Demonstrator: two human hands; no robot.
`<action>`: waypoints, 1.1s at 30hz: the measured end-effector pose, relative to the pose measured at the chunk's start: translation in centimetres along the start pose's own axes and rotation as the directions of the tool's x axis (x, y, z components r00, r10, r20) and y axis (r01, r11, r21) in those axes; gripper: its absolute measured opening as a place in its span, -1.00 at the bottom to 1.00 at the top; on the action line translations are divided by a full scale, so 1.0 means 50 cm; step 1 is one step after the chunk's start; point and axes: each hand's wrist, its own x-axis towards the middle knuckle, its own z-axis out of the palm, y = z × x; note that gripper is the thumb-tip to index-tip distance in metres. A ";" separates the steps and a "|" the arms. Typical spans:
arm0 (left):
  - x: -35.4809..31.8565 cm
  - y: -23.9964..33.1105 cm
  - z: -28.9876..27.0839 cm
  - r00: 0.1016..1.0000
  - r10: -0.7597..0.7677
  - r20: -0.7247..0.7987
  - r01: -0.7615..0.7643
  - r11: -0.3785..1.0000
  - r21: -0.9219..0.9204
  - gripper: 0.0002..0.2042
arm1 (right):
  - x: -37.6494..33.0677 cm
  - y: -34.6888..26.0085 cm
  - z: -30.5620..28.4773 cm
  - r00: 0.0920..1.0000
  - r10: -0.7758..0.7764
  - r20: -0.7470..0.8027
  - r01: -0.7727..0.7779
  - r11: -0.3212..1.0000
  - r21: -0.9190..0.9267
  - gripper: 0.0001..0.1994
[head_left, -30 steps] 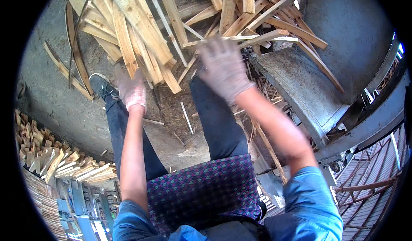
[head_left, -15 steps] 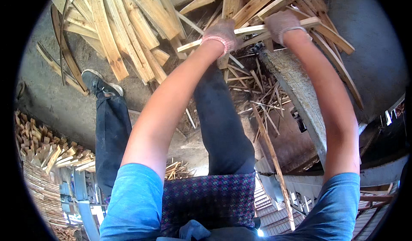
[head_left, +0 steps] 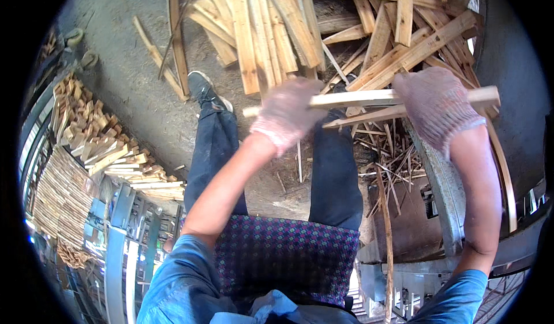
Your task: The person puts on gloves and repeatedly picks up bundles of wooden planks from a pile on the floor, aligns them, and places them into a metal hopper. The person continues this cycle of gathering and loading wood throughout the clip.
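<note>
Both my hands wear knitted pinkish work gloves. My left hand [head_left: 290, 114], blurred a little by motion, is closed around the left part of a pale wooden strip [head_left: 358, 98], whose short end pokes out beyond the glove. Toward the other end, my right hand [head_left: 434, 106] grips the same strip from above. A second, thinner piece of wood [head_left: 366, 117] runs out slantwise from under the right glove; whether that hand holds it too is hidden. The strip lies nearly level in front of my knees, just this side of a heap of loose boards [head_left: 404, 53].
Long slats [head_left: 251, 41] lie stacked at the far left of the heap. Thin wood scraps [head_left: 398, 156] gather beside a metal beam [head_left: 441, 191] on the right. A long stick [head_left: 385, 220] leans there. Cut wood is piled in a stack [head_left: 104, 133] at left.
My hands have drawn the strip back from the heap, nearer to my body. The view has shifted, so the pile at left shows more fully.
</note>
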 end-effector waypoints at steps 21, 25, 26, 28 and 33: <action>0.346 -0.932 -0.326 0.774 -0.104 -0.625 0.482 0.737 0.474 -0.64 | 0.550 -0.147 0.320 0.827 0.543 -0.146 -0.243 0.580 0.778 -0.25; 0.306 -0.945 -0.359 0.726 -0.261 -0.636 0.628 0.628 0.459 -0.53 | 0.573 -0.065 0.398 0.695 0.712 -0.099 -0.213 0.335 0.918 -0.18; 0.292 -0.939 -0.367 0.675 -0.280 -0.683 0.650 0.664 0.371 -0.46 | 0.584 -0.038 0.419 0.656 0.749 -0.090 -0.189 0.279 0.942 -0.19; 0.224 -0.943 -0.355 0.627 -0.310 -0.715 0.610 0.766 0.203 -0.33 | 0.617 -0.068 0.369 0.792 0.584 0.177 0.096 -0.405 0.909 -0.28; 0.283 -0.639 -0.189 0.828 -0.372 -0.420 0.278 0.922 -0.269 -0.20 | 0.671 0.048 0.423 0.786 0.563 0.254 -0.137 -0.243 0.960 -0.12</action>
